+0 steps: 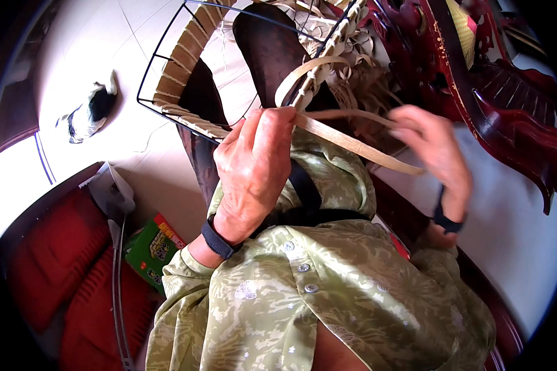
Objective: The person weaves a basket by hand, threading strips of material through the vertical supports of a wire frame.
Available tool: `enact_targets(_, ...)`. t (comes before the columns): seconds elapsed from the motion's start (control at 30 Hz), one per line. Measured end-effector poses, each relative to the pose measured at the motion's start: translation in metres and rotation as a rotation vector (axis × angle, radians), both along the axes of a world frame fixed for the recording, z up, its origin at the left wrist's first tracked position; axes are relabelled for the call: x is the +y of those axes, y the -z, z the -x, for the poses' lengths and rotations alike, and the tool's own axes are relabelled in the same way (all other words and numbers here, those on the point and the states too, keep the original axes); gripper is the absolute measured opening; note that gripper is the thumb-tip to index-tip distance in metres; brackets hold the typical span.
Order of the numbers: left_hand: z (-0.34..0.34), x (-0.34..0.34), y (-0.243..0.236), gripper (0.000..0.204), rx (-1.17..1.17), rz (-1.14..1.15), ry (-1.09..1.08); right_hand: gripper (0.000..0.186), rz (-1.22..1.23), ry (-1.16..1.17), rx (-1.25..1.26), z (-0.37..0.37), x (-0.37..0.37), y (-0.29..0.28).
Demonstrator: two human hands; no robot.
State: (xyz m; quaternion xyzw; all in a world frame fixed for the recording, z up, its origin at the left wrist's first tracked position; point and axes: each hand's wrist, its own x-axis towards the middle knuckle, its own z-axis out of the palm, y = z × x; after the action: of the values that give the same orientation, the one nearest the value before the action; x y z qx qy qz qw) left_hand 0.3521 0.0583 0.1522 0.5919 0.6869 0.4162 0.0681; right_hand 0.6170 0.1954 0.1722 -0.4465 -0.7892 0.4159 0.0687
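A black wire basket frame (147,74) rests over my lap, its rim wrapped in pale flat strips (182,59). My left hand (254,154) is closed at the near corner of the frame, fingers pinching the rim where a strip is wound. From there a light-brown flat strip (359,147) runs out to the right, its end loose below my right hand. A thinner length of strip (346,114) stretches to the fingertips of my right hand (433,145), which are closed on it. Another strip (312,67) loops above my left hand.
Loose strips (356,86) lie heaped beyond the frame. Dark-red carved wooden furniture (464,93) stands at right. A black-and-white animal (93,111) lies on the tiled floor (127,37). At lower left are a green box (155,250) and a red ribbed seat (56,260).
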Motion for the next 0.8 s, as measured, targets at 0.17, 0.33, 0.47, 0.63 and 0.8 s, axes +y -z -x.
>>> enact_targets(0.17, 0.002, 0.001, -0.004, 0.022, -0.042, 0.034, 0.017, 0.053, -0.074, -0.135, 0.285, 0.098, -0.041, 0.04)
enact_targets(0.33, 0.001, 0.002, -0.003, 0.022, -0.081, 0.03, 0.003, 0.025, -0.295, -0.178, 0.261, 0.114, -0.053, 0.054)
enact_targets(0.47, 0.002, 0.001, -0.001, 0.022, -0.087, 0.023, 0.01, 0.013, 0.156, -0.258, 0.262, 0.091, -0.028, 0.039)
enact_targets(0.63, 0.004, 0.0, -0.002, 0.022, -0.089, 0.037, 0.038, 0.021, 0.36, 0.557, 1.073, -0.041, 0.04, -0.005)
enact_targets(0.8, 0.002, -0.001, -0.003, 0.023, -0.048, 0.031, 0.023, 0.033, -0.446, 1.11, 0.713, -0.132, 0.066, -0.027)
